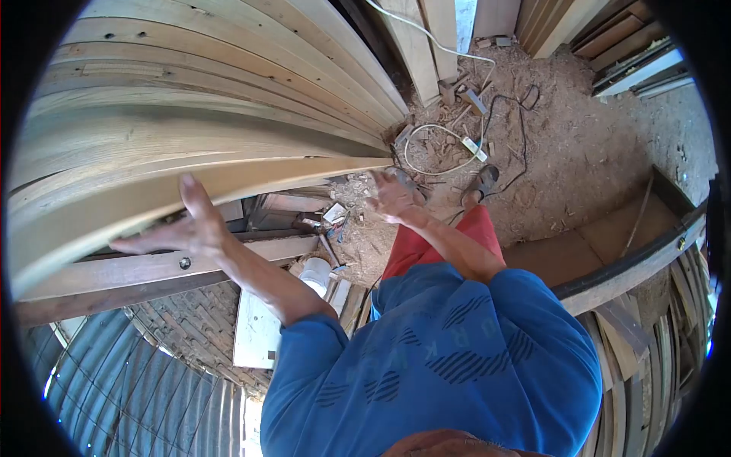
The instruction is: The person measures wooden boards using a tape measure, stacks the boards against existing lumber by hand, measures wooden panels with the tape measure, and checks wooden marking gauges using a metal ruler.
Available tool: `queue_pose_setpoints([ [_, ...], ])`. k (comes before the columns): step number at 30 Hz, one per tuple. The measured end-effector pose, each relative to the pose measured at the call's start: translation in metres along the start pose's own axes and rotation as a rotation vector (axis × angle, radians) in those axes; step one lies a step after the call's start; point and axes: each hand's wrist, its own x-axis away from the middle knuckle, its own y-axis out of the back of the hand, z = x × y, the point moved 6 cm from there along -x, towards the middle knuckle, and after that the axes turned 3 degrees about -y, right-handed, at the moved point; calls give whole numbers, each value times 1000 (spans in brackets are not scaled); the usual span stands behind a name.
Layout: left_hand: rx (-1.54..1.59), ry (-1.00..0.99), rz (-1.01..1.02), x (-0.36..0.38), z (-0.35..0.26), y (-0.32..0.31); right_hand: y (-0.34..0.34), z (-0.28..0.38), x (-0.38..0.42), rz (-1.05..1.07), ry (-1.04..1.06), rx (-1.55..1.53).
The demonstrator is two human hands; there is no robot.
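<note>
A long pale wooden board (289,174) stands at the front of the stack on my left, its lower end close to the floor. My left hand (199,232) is at the board's near edge, thumb raised over its face and fingers stretched out along the edge. Lower down, my right hand (397,199) hovers by the board's bottom end with its fingers apart, just above my knees and shoes.
More planks (228,61) lean behind the board. A white cable with a power strip (474,148) and a dark cord (524,137) lie on the shaving-covered floor. A white bucket (315,274) and a hammer (329,247) are below my left arm. A dark wooden frame (624,266) stands right.
</note>
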Motion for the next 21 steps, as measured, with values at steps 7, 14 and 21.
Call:
queue_pose_setpoints([
  [7, 32, 239, -128, 65, -1, 80, -10, -3, -8, 57, -26, 79],
  [14, 1040, 325, 194, 91, 25, 89, 25, 106, -10, -184, 596, -138],
  [21, 1075, 255, 222, 111, 48, 127, -7, 117, 8, -29, 447, -131],
])
